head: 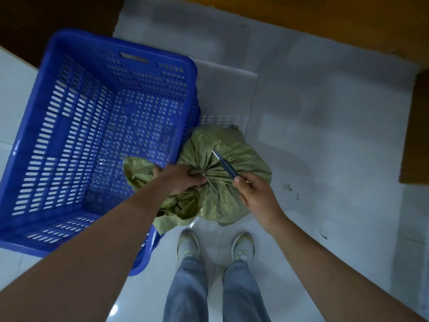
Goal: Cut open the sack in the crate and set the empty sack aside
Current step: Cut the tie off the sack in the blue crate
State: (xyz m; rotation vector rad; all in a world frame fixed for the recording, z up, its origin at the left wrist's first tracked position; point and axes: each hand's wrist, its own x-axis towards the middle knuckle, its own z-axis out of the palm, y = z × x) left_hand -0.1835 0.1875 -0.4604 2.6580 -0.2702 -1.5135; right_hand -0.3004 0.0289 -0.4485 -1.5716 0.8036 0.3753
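Dim indoor light, bluish cast overall. Glossy floor (325,112) shows soft pale reflections; small bright glare spot near shoes (242,247). Top corners fall into dark shadow. Wide-angle bending: crate (58,159) walls bow outward, forearms stretch large toward lower edges. Centre fairly sharp; edges soft, slightly smeared. Mild grain in dark areas.

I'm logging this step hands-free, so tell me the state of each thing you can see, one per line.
Green sack: tied shut, still full, standing on the floor beside the crate.
Blue crate: tilted, nothing inside.
Utility knife: blade out, tip on the sack.
Left hand: gripping the sack's gathered neck.
Right hand: holding the knife.
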